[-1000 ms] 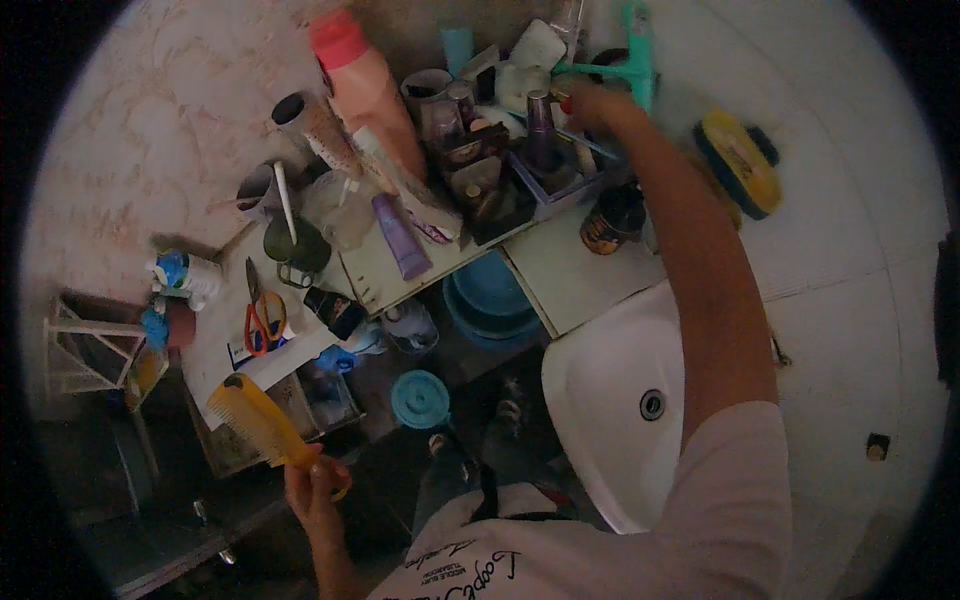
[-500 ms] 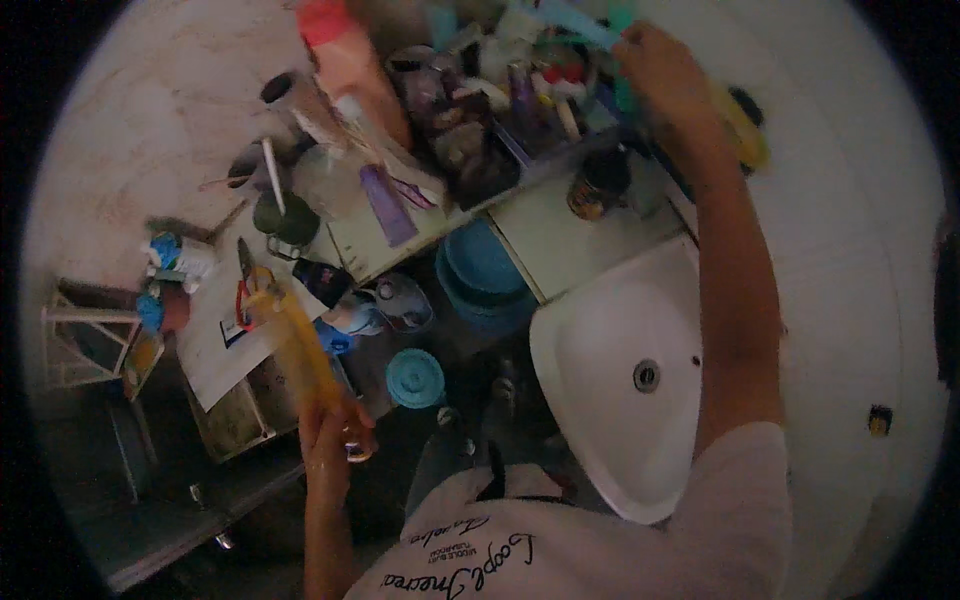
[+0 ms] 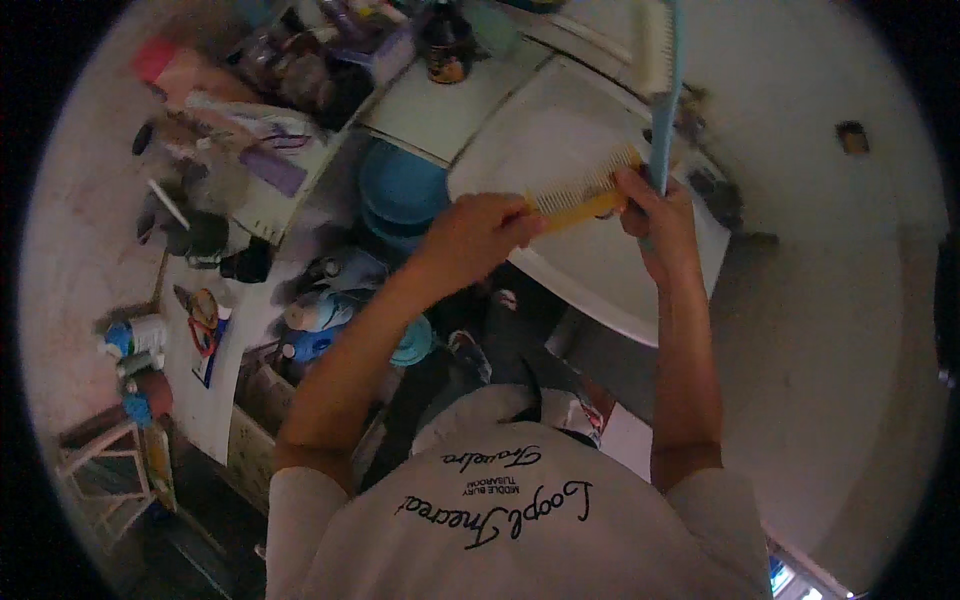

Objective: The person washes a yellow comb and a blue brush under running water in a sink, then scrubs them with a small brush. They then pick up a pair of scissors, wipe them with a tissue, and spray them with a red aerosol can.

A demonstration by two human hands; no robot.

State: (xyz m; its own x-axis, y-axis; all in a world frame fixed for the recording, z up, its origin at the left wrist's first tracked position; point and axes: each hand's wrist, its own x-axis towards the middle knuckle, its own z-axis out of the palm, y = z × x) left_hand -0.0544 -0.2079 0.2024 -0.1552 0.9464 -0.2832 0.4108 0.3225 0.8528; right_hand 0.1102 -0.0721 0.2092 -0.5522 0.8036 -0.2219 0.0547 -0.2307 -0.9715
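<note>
A yellow comb (image 3: 575, 205) stretches between my two hands above the white sink (image 3: 540, 130). My left hand (image 3: 475, 235) is closed on the comb's left end. My right hand (image 3: 665, 220) grips the light-blue handle of a brush (image 3: 660, 125), which stands up from the fist with its pale bristles at the top. The right thumb and fingers also meet the comb's right end; whether they pinch it or only touch it, I cannot tell.
Blue tubs (image 3: 400, 185) stand left of the sink. A dark bottle (image 3: 446, 45) is on the far counter, beside crowded toiletries and a purple tube (image 3: 273, 171). Red-handled scissors (image 3: 203, 325) lie on the left counter. A turquoise lid (image 3: 412, 342) is lower down.
My left hand has brought the comb from the left counter side over the sink. My right hand has come back from the far clutter with the brush. The view has turned right.
</note>
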